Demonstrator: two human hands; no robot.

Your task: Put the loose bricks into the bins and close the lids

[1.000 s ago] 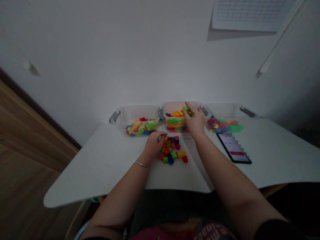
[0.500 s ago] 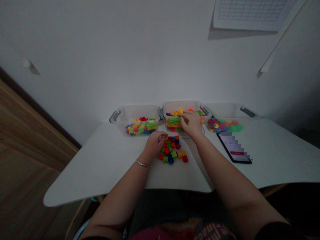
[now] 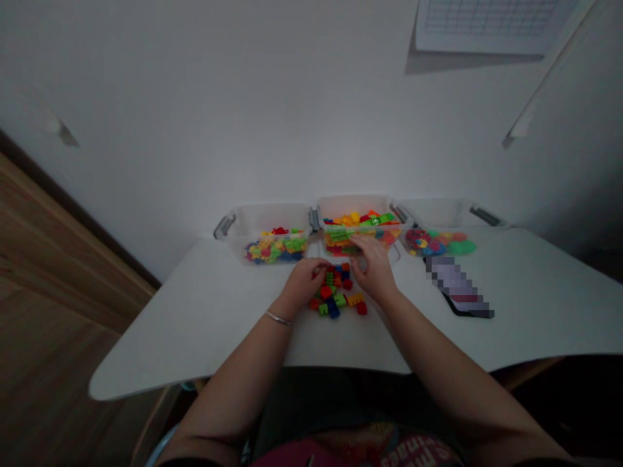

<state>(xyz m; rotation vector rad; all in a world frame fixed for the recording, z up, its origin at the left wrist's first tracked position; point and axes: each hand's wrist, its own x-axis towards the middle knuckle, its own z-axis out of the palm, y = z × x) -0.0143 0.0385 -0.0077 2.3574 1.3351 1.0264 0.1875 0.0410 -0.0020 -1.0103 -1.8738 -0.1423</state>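
Several coloured toy building blocks (image 3: 335,295) lie in a small pile on the white table. At the pile's left edge rests my left hand (image 3: 305,280), its fingers curled inward over the blocks; whether they hold one is hidden. My right hand (image 3: 374,267) is on the pile's right side, thumb and fingers apart, with nothing visible between them. Just behind it stands a clear plastic box (image 3: 357,206) of green, yellow, orange and red blocks, and the fingertips overlap its front wall in view.
To the left is another clear box (image 3: 272,214) with small colourful pieces. A third box (image 3: 433,214) on the right holds round and flat pieces. A phone (image 3: 460,292) lies on the white table (image 3: 219,337). A wall stands right behind the boxes.
My right hand has come down and back from over the middle box to the right side of the block pile. My left hand has stayed nearly in place.
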